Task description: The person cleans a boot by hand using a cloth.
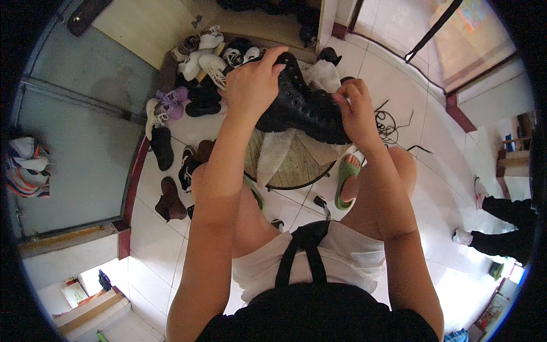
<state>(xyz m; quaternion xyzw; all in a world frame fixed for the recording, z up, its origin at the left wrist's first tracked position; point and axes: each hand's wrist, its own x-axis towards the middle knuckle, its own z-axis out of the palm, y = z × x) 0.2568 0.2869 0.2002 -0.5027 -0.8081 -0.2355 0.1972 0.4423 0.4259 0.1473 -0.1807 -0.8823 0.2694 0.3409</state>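
My left hand point(254, 83) grips the upper shaft of a black lace-up boot point(301, 104), its thumb and forefinger at the shaft's top edge. The boot is held up on its side, with a row of eyelets showing and no lace seen in them. At the toe end is my right hand point(354, 107), fingers bent against the boot; what exactly they pinch is hidden. Below the boot stands a round stool point(299, 171) with a white cloth point(273, 154) on top. Another whitish crumpled piece point(322, 76) shows behind the boot.
Loose black laces point(386, 126) lie on the tiled floor at the right. Many shoes crowd the left and the foot of an open cabinet point(260, 25), among them a brown ankle boot point(171, 200) and purple shoes point(172, 102). A person in black trousers point(502, 231) stands far right.
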